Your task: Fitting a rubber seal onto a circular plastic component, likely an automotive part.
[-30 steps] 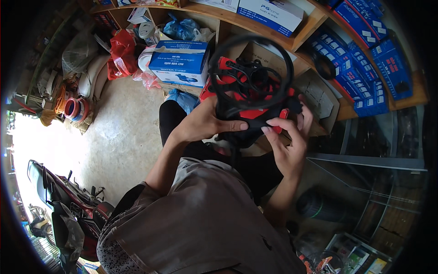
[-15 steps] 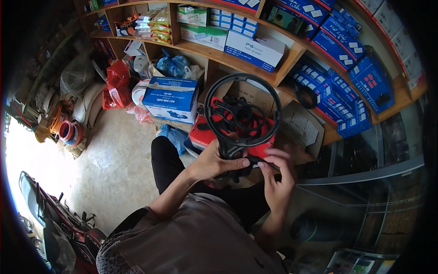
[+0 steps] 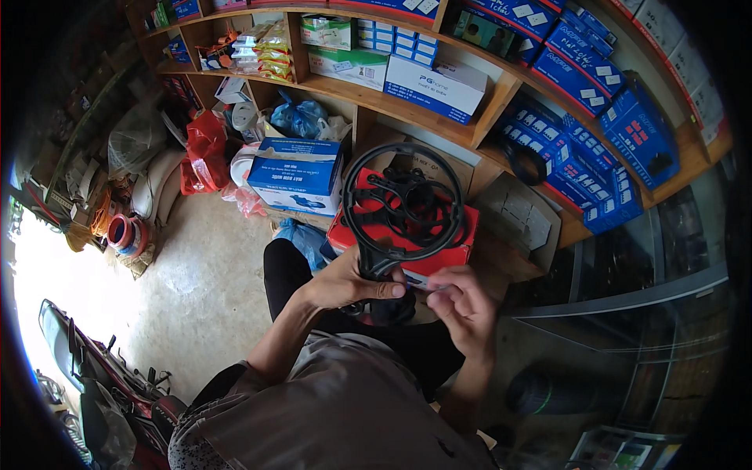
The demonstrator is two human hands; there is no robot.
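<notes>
My left hand (image 3: 345, 283) is closed around the short stem of a black ring-shaped frame (image 3: 419, 253), its thumb laid across the stem. The ring stands up beyond the hand. Beneath my left fingers shows a dark lump (image 3: 393, 310), too shaded to name. Just right of the stem, my right hand (image 3: 468, 313) has thumb and forefinger pinched together; whatever is between them is too small to make out. Through the ring I see a red box (image 3: 460, 235) with several black plastic parts (image 3: 384, 205) on top.
A blue and white carton (image 3: 294, 176) stands left of the red box, with a blue plastic bag (image 3: 301, 239) in front. Wooden shelves (image 3: 352, 92) full of boxes curve behind. A glass case (image 3: 627, 301) lies to the right, and a motorbike (image 3: 102, 376) stands at lower left.
The ring has shifted slightly left and down with my left hand. My right hand has come away from the black part at the stem, and its fingers are now pinched.
</notes>
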